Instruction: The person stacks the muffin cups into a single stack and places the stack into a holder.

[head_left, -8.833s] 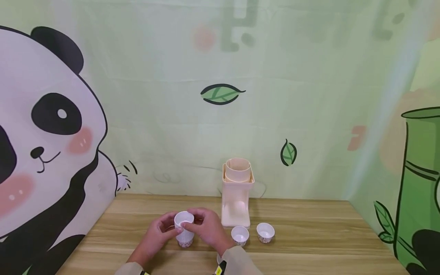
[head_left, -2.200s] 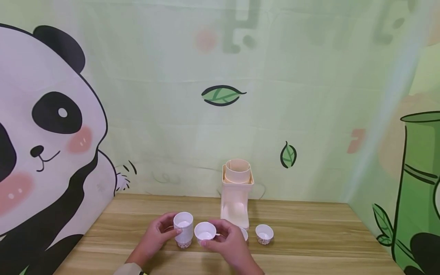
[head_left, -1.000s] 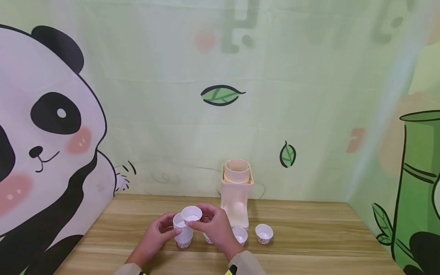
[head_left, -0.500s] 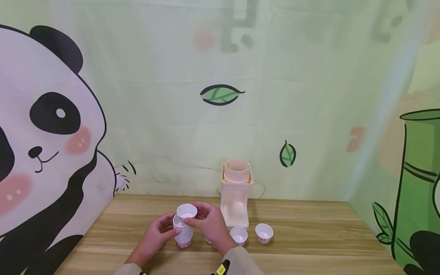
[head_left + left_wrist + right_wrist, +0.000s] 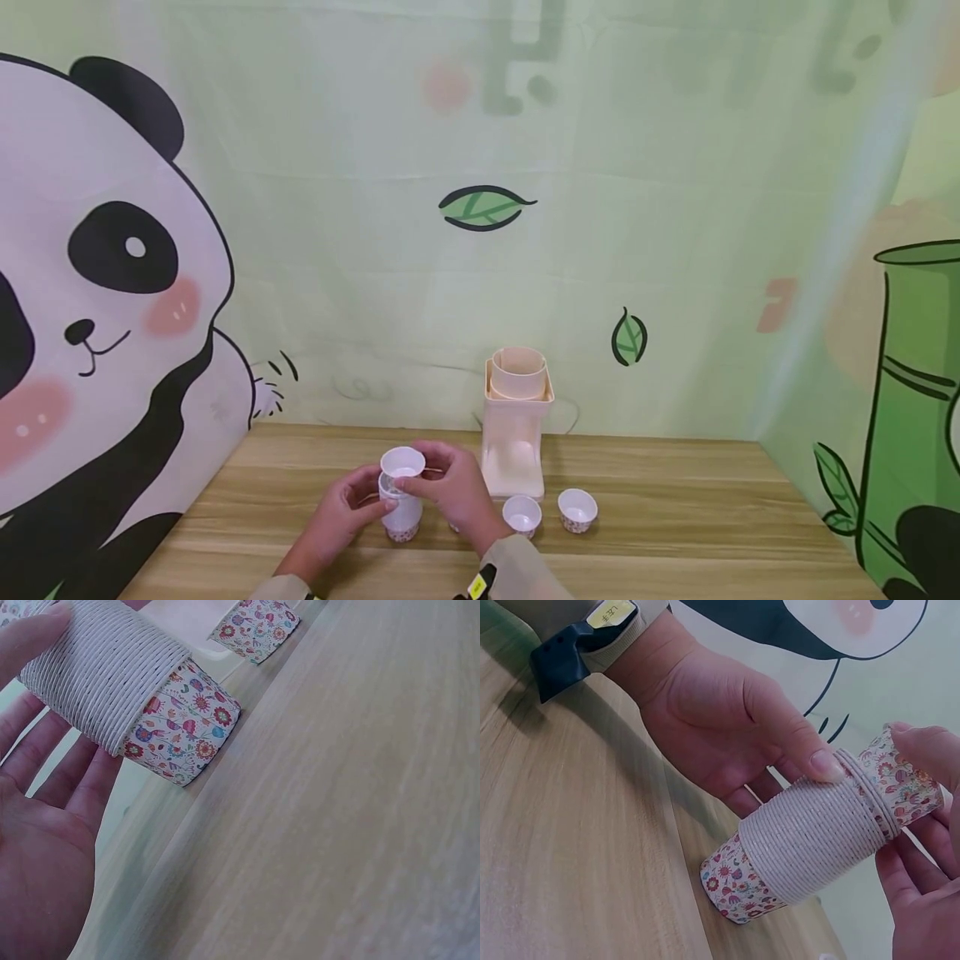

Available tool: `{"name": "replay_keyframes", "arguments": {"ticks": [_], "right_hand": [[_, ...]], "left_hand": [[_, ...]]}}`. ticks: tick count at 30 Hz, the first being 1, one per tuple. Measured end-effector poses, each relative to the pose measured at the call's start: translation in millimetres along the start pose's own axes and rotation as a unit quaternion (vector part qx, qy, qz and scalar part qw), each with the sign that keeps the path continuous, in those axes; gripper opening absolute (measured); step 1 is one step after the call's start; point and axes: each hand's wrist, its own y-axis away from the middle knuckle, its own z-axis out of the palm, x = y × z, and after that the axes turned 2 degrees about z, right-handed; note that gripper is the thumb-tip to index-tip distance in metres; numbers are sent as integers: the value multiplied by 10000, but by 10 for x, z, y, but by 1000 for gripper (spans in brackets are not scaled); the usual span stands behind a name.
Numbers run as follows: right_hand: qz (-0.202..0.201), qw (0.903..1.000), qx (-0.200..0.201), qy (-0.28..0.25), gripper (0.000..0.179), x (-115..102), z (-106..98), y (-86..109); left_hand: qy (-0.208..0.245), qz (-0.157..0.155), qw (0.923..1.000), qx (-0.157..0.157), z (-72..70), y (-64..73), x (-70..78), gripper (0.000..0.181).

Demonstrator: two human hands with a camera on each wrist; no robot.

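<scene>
A tall stack of nested paper baking cups (image 5: 402, 510) stands on the table, its white rims packed closely above a floral base. My left hand (image 5: 341, 512) holds the stack from the left, thumb in front and fingers behind. Between thumb and fingers, my right hand (image 5: 463, 493) pinches a single cup (image 5: 402, 461) at the top of the stack. In the right wrist view, this floral cup (image 5: 902, 780) sits with its lower end at the stack's top rims, in line with it. The left wrist view shows the stack's floral bottom cup (image 5: 184, 724) at the tabletop.
Two more cups, a nearer one (image 5: 522, 515) and one farther right (image 5: 577, 510), stand upright on the wooden table (image 5: 675, 533). Another cup (image 5: 453, 527) is mostly hidden behind my right hand. A pale pink stand with a round container (image 5: 517, 417) is behind them, near the printed backdrop.
My right hand has brought a cup from right of the stack up and left, over its top, and now holds it lined up there. My left hand has stayed around the stack.
</scene>
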Motion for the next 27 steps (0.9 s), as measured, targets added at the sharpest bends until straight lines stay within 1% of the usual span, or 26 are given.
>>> {"name": "replay_keyframes", "arguments": {"ticks": [6,12,19,25,27], "right_hand": [[53,10000,-33,63,48,46,-2,-8],[97,9998,-93,178,46,67,-11,6],[247,9994,-121,215,47,93,-6,20],[393,9989,-96,229,50,124,14,33],[420,9988,-94,225,50,126,21,40]], "left_hand": [[-70,117,9999,-10,-3,-1,-11,50],[55,54,10000,23,-4,-16,-28,49],[72,200,9997,-108,-7,-8,-39,51],[36,-1,10000,18,-16,-23,-53,53],[4,-24,10000,41,-18,-30,-63,53]]}}
